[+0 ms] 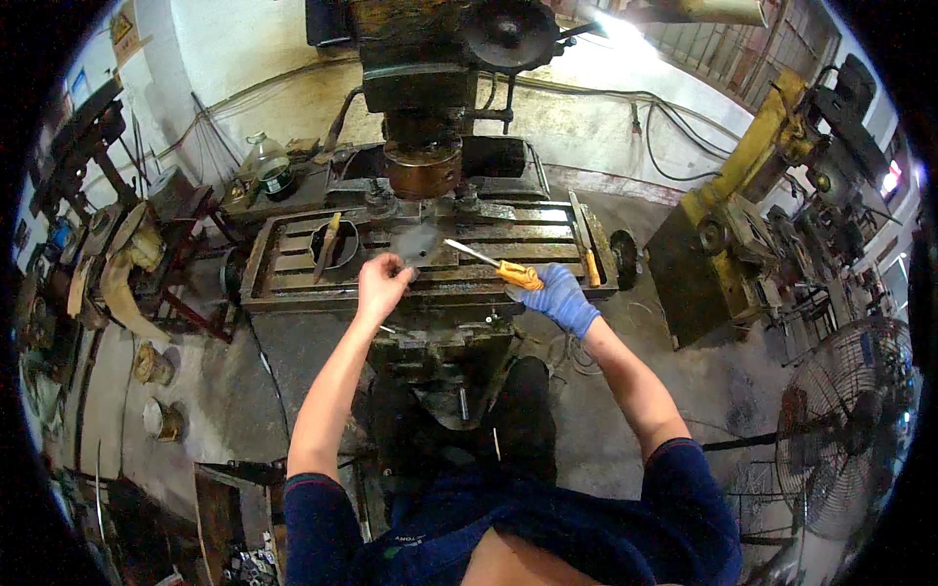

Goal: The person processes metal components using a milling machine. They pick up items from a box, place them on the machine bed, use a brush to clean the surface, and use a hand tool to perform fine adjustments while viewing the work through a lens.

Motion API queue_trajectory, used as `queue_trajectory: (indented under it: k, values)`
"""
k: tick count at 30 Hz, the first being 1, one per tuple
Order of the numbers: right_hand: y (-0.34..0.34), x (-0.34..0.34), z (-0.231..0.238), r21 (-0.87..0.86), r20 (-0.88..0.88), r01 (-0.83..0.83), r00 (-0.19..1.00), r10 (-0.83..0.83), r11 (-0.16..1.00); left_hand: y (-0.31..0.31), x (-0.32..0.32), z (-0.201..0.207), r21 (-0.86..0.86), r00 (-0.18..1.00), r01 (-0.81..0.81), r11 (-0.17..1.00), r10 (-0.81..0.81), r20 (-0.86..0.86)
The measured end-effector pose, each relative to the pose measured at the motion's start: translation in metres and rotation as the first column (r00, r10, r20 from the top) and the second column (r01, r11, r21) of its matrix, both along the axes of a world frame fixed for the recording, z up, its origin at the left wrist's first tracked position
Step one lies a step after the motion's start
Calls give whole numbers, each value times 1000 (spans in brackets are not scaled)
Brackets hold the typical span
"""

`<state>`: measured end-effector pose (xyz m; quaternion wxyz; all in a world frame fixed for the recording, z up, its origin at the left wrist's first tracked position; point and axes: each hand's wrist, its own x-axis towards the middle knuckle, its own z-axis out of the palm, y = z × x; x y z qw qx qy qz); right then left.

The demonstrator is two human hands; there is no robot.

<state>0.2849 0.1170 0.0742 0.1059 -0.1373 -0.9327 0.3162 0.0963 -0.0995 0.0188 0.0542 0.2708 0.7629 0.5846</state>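
Note:
My bare left hand (384, 286) pinches the near edge of a small grey flat metal plate (418, 240) with dark round holes, held up over the machine table. In my right hand (561, 298), which wears a blue glove, is a yellow-handled tool (516, 273) with a straight metal shaft. Its shaft points left and its tip lies close to the plate's right edge; whether they touch, I cannot tell. The kind of tool is not clear, perhaps a file or a screwdriver. Below both hands stretches the slotted milling machine table (293, 279).
Above the table hangs the machine's round cutter head (422, 168). On its left stands a round pan (343, 250) with a yellow-handled brush (331, 234) across it. A long orange-handled tool (590, 262) lies at the right end. A fan (842, 430) stands at the far right.

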Motion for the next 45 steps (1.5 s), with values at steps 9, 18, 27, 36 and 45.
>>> queue_trajectory:
  k: [9, 18, 27, 36, 45]
  values:
    - [8, -17, -142, 92, 285, 127, 947, -149, 988, 33, -52, -10, -236, 911, -86, 968, -19, -412]
    - [27, 55, -98, -37, 153, 221, 965, -213, 975, 62, -70, -22, -351, 763, -238, 906, -50, -645]
    - [55, 87, -66, 60, 122, 248, 959, -254, 967, 93, -81, -30, -336, 759, -319, 886, 26, -651]
    - [93, 45, 170, 202, -705, 505, 670, -234, 839, 100, -85, -23, -485, 834, -437, 758, 139, -533]
    - [59, 27, 289, -196, -981, -413, 82, -178, 889, 96, -86, -18, -473, 857, -398, 786, 135, -497]
